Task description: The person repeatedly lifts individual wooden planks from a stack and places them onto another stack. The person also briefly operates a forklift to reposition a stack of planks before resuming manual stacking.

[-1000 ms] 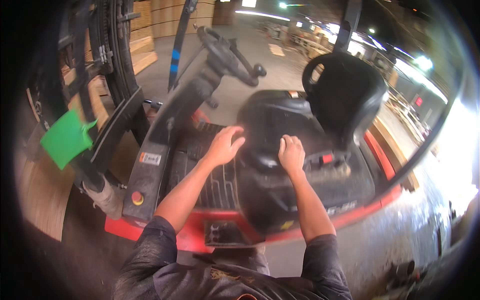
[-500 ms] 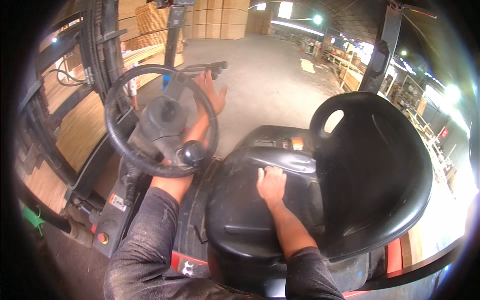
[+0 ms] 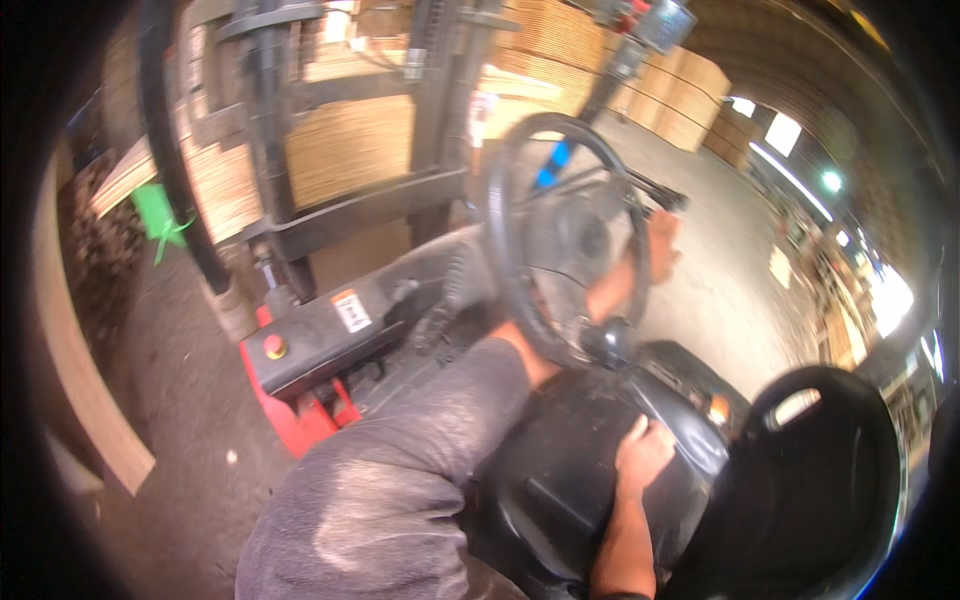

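Hands split across the forklift: left hand (image 3: 660,245), fingers spread, reaches through the steering wheel (image 3: 565,235), whose rim stands tilted around the forearm; right hand (image 3: 642,455) presses flat on the black seat (image 3: 570,480), grasping nothing; knob (image 3: 606,340) lies between them.

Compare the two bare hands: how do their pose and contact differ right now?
The left hand reaches forward past the round black steering wheel, fingers spread, on the far side of its rim; whether it grips anything is unclear. The right hand lies low and close to the body, palm down, pressed flat on the black moulded forklift seat. The left arm is stretched out, the right one bent back. Both are bare and hold no tool.
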The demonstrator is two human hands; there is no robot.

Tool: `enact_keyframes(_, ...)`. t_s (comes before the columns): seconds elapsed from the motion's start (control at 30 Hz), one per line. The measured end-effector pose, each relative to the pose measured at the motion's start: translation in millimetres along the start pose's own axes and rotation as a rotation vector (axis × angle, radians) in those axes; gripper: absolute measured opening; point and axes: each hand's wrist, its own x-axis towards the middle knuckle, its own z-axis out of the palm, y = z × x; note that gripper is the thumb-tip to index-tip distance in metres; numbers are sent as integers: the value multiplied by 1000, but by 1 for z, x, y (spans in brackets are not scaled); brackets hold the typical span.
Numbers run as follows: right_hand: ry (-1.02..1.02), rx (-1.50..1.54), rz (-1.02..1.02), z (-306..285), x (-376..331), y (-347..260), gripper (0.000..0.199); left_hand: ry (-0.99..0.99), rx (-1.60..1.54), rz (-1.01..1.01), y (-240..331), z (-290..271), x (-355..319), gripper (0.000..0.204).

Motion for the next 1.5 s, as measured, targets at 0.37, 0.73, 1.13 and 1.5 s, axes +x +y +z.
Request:
enact_keyframes(0.37, 5, -3, 1, 5, -5, -1, 34, -72, -247, -91, 20, -41, 0, 57)
enact_keyframes(0.73, -8, 6, 16, 4, -6, -2, 34, -22, -269, -126, 25, -38, -2, 60)
enact_keyframes(1.13, 57, 99, -20, -1, -1, 8, 30, -272, -371, -453, 43, -113, -105, 48)
enact_keyframes(1.5, 54, -360, -511, -71, -92, -1, 22, -886, -302, -813, 31, -707, -767, 43)
